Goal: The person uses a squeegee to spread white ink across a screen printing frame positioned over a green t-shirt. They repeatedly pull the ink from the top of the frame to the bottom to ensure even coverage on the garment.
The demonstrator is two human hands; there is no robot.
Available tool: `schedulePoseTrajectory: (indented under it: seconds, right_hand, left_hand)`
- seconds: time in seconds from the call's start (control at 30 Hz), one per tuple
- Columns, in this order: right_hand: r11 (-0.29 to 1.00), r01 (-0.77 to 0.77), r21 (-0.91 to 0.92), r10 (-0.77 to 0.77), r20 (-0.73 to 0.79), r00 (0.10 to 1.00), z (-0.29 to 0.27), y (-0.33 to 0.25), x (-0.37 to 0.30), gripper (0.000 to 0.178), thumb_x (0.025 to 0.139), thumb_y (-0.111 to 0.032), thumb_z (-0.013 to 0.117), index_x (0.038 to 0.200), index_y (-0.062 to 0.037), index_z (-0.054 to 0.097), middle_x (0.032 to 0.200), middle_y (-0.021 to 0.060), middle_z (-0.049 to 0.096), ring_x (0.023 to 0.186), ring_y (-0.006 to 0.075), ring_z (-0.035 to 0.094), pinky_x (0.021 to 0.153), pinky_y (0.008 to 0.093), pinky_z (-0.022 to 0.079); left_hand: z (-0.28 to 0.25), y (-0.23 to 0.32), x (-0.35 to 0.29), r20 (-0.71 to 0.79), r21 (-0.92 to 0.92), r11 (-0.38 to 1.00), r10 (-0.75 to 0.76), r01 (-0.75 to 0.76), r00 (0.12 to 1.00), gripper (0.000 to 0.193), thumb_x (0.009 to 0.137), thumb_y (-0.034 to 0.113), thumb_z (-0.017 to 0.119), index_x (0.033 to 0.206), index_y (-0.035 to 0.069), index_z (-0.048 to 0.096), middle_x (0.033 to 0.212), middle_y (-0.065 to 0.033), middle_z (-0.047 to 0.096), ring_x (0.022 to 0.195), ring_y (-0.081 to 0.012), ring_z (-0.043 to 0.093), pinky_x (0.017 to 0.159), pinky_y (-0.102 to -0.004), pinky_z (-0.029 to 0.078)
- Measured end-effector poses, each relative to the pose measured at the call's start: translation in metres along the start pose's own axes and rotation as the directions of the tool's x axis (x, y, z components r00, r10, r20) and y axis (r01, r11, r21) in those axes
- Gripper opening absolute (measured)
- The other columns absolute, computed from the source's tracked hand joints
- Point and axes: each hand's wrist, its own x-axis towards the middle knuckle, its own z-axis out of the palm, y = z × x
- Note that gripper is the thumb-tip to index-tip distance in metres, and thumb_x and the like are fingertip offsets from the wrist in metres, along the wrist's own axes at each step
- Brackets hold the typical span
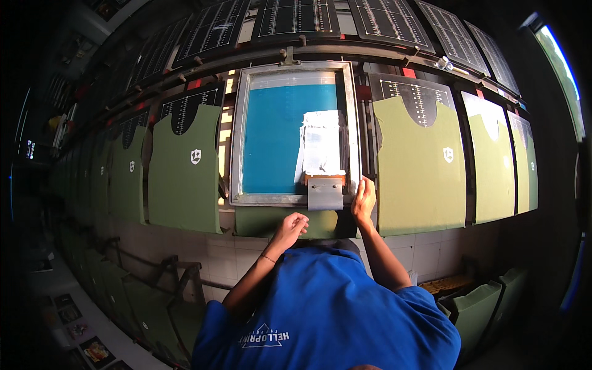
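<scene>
A screen printing frame [237, 148] with a metal rim and a blue mesh lies over a green shirt [265, 223] in front of me. White ink [322, 145] covers the right part of the mesh. At the ink's near end a squeegee [325, 196] with a grey metal plate leans over the frame's near rim. My right hand [364, 198] grips the frame at its near right corner, fingers along the outer side. Just below the near rim, over the shirt, my left hand [291, 230] is loosely curled, with nothing visible in it.
Green shirts with small white shield prints, such as the left one [185, 166] and the right one [422, 172], lie on boards on both sides. A metal rail [246, 60] runs behind the frame. Black ruled boards [296, 21] line the far side. More shirts [475, 311] hang behind me.
</scene>
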Motion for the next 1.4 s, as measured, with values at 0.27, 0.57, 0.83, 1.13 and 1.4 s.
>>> schedulePoseTrajectory:
  seconds: [0.27,0.57,0.83,1.13,1.4]
  right_hand:
    - [0.833,0.530,-0.161,-0.354,0.580,0.734,-0.036,-0.090,-0.020,0.061,0.089,-0.034,0.070,0.136,-0.0016,0.050,0.133,0.0180,0.054,0.124,0.0350,0.049,0.106,0.0457,0.040]
    - [0.581,0.733,-0.354,-0.351,0.704,0.618,-0.009,-0.097,-0.009,0.050,0.071,-0.011,0.064,0.120,-0.0042,0.063,0.119,0.0111,0.063,0.112,0.0294,0.056,0.093,0.0404,0.047]
    - [0.755,0.558,-0.344,-0.240,0.648,0.723,0.005,-0.144,0.072,0.016,0.076,-0.017,0.070,0.086,-0.0056,0.068,0.093,0.0128,0.068,0.094,0.0327,0.066,0.079,0.0434,0.055]
    - [0.616,0.692,-0.376,-0.420,0.587,0.692,0.070,-0.146,0.198,0.017,0.076,-0.015,0.072,0.092,-0.0079,0.070,0.098,0.0109,0.069,0.099,0.0314,0.065,0.080,0.0426,0.055]
    - [0.588,0.726,-0.355,-0.448,0.605,0.659,0.079,-0.129,0.210,0.018,0.076,-0.014,0.076,0.088,-0.0065,0.067,0.093,0.0120,0.068,0.093,0.0331,0.066,0.076,0.0433,0.055]
  left_hand:
    - [0.022,0.015,0.030,0.151,-0.188,0.932,-0.284,0.309,0.947,0.029,0.104,0.028,0.054,0.111,0.002,0.063,0.099,-0.0095,0.068,0.083,-0.0176,0.068,0.072,-0.0318,0.056]
    - [0.019,-0.012,0.055,0.290,-0.626,0.666,-0.283,0.405,0.914,0.025,0.101,0.028,0.060,0.105,0.004,0.066,0.097,-0.0108,0.071,0.084,-0.0240,0.071,0.078,-0.0379,0.059]
    - [0.027,-0.009,0.059,0.229,-0.698,0.629,-0.256,0.341,0.939,0.031,0.105,0.035,0.054,0.092,0.007,0.059,0.083,-0.0067,0.069,0.074,-0.0200,0.068,0.072,-0.0346,0.058]
    - [0.024,-0.019,0.062,0.180,-0.637,0.691,-0.297,0.341,0.938,0.030,0.105,0.036,0.055,0.092,0.009,0.062,0.086,-0.0073,0.070,0.081,-0.0195,0.068,0.072,-0.0325,0.052]
    - [0.022,-0.014,0.059,0.178,-0.629,0.710,-0.263,0.316,0.948,0.030,0.104,0.036,0.055,0.095,0.008,0.061,0.087,-0.0073,0.071,0.078,-0.0185,0.069,0.070,-0.0314,0.053]
